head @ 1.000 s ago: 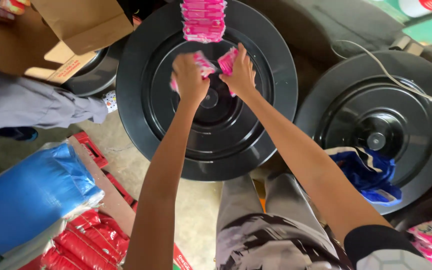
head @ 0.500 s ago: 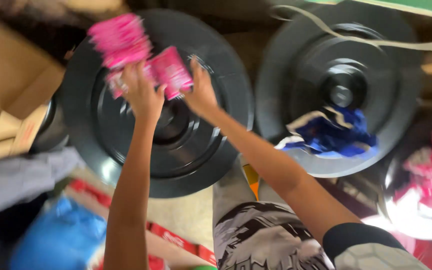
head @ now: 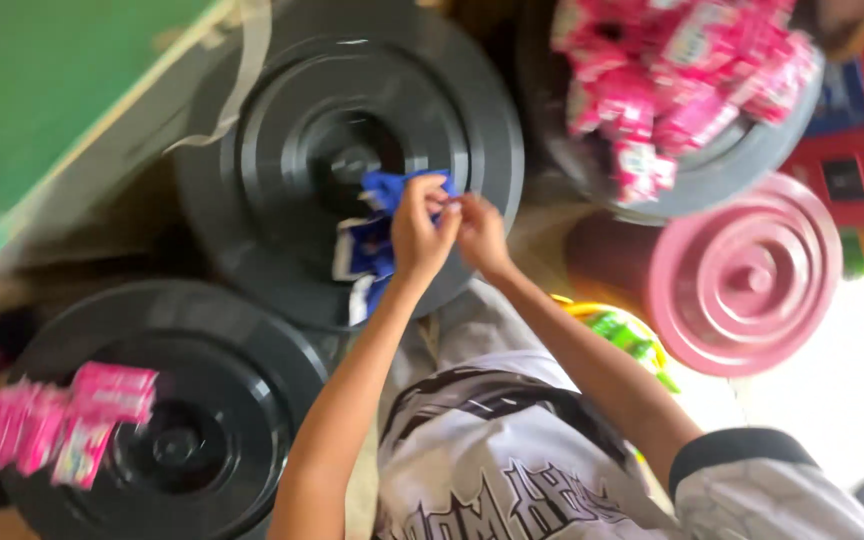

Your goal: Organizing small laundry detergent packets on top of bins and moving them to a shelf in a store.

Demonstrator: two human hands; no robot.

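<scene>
While pink packets (head: 62,425) lie on the near black lid (head: 252,390), the left hand (head: 420,232) and right hand (head: 480,232) both pinch blue packets (head: 377,240) on the next black lid (head: 252,170). Beyond, a basin (head: 742,165) holds pink sachets (head: 672,80).

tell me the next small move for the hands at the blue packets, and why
Probably pull one blue packet free: both the left hand and right hand pinch at the top of that pile on the black lid, and neither has lifted anything clear yet.
</scene>
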